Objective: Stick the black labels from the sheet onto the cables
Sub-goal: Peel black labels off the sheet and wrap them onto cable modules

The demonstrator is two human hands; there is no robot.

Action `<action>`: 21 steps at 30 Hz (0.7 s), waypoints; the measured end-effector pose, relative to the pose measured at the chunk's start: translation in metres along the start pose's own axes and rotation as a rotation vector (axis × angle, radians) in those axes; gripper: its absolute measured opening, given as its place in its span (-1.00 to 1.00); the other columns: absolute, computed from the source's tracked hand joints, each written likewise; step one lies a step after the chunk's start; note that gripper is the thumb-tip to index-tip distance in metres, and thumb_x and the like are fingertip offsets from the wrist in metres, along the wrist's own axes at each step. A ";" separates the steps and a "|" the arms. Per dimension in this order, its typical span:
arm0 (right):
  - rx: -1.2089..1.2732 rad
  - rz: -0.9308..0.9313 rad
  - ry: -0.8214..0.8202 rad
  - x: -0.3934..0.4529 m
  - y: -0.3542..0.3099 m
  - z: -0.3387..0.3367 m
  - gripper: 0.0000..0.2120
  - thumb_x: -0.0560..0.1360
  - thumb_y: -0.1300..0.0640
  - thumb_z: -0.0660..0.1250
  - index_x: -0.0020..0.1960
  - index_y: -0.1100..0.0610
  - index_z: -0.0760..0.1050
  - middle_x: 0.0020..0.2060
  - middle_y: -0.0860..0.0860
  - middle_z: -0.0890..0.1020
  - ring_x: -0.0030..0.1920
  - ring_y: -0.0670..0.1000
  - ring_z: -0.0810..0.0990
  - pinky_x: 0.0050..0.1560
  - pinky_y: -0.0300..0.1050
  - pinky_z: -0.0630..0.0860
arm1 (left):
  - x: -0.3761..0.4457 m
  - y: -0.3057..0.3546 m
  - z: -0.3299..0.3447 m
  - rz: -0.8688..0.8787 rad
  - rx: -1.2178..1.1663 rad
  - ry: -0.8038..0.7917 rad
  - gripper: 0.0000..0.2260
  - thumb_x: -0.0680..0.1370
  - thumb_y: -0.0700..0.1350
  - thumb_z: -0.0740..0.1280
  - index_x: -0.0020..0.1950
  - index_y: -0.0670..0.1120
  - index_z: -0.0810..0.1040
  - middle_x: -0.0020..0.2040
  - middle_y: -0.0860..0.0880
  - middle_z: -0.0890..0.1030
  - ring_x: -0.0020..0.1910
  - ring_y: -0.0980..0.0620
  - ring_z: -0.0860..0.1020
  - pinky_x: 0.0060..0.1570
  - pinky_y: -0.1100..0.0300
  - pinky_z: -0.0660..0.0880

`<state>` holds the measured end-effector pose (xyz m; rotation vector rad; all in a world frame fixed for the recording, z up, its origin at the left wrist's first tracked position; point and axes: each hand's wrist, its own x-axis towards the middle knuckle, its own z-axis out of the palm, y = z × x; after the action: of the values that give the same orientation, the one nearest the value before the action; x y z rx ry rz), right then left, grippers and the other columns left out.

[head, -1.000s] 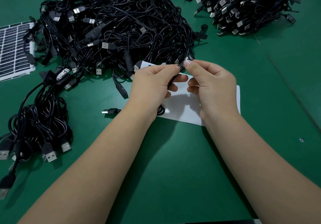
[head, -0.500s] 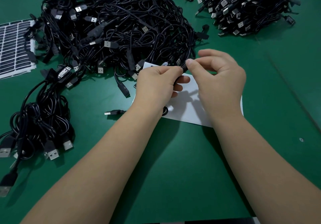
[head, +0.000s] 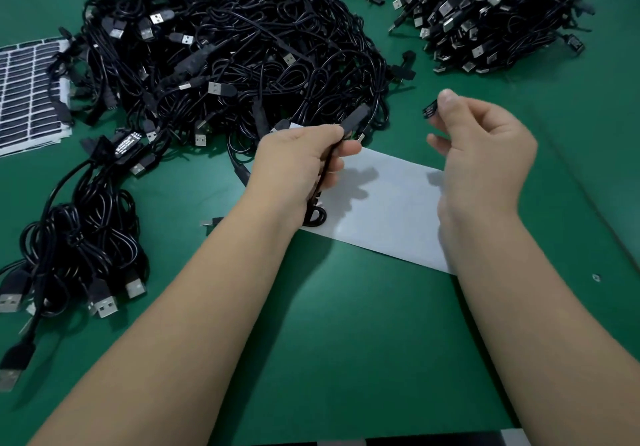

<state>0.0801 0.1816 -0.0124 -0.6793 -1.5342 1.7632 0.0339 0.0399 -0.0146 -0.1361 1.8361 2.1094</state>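
Label lifted, cable waiting, hands apart above the white backing sheet (head: 388, 203).

Your left hand (head: 294, 165) pinches the cable (head: 355, 121) just behind its black housing; your right hand (head: 485, 148) pinches one black label (head: 430, 110) at the fingertips. Square the label to the housing, then press it flat from one edge.

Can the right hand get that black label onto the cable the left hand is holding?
Probably yes. The right hand pinches the black label, and only open green table separates it from the cable that the left hand holds up.
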 end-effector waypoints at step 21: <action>-0.074 0.150 -0.286 -0.016 0.008 0.014 -0.92 0.38 0.18 0.51 -0.22 0.05 0.62 -0.50 -0.22 0.56 -0.46 -0.30 0.47 -0.40 -0.45 0.37 | 0.000 0.000 -0.004 -0.045 0.020 -0.223 -0.85 0.59 -0.25 0.26 -0.03 -0.10 0.62 -0.19 -0.05 0.71 -0.40 0.15 0.55 -0.44 0.34 0.42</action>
<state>0.0779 0.1594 -0.0184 -0.6115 -1.7857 1.9919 0.0335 0.0363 -0.0153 0.0597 1.7066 1.9872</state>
